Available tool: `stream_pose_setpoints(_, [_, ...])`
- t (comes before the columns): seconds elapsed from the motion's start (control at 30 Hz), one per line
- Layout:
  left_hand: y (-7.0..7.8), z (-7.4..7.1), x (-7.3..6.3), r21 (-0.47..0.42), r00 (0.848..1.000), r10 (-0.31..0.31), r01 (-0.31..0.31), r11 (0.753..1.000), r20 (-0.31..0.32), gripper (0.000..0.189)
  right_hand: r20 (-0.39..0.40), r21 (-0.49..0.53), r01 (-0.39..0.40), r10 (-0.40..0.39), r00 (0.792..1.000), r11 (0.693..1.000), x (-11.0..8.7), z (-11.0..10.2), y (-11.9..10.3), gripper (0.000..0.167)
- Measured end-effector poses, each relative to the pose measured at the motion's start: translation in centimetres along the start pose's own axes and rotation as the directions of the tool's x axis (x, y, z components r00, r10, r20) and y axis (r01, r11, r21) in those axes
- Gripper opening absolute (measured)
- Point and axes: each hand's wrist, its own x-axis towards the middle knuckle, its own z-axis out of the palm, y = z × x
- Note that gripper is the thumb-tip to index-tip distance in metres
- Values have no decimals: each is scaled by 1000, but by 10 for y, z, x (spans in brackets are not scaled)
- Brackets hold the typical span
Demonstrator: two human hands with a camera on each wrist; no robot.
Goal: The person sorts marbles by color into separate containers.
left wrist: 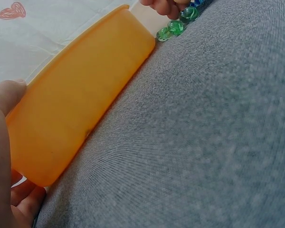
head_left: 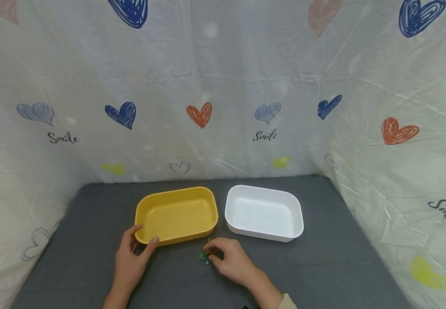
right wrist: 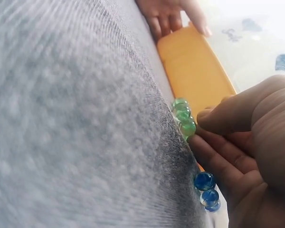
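Note:
A yellow plastic tub [head_left: 176, 238] stands left of centre on the grey cloth. My left hand [head_left: 128, 257] grips its near left corner, thumb and index finger at the rim; in the left wrist view other fingers [left wrist: 28, 202] reach low by its base. Near the tub's right front corner lie several green glass marbles [right wrist: 183, 111]. My right hand [head_left: 230, 259] is bent down over them, thumb and index fingertips right at one green marble; I cannot tell whether they pinch it. Some blue marbles [right wrist: 205, 181] lie beside that hand in the right wrist view.
A white plastic tub [head_left: 265, 214] stands right of the yellow one, a narrow gap between them. Grey cloth [head_left: 323, 266] covers the table. A pale curtain [head_left: 223, 64] printed with hearts hangs behind and along both sides.

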Motion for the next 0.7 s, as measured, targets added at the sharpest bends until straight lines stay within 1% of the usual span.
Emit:
stream_pose_setpoints(0.27, [1,1,1,-7,1000,-7,7,1000,-2,72,30,-64,74,-72,997,995,1,0,1,25])
stream_pose_setpoints(0.47, [1,1,1,-18,1000,-12,12,1000,4,73,37,-74,86,-83,996,994,2,3,5,29])
stream_pose_setpoints(0.7, [1,1,0,-31,1000,-19,19,999,6,75,36,-89,101,-98,995,991,2,3,7,29])
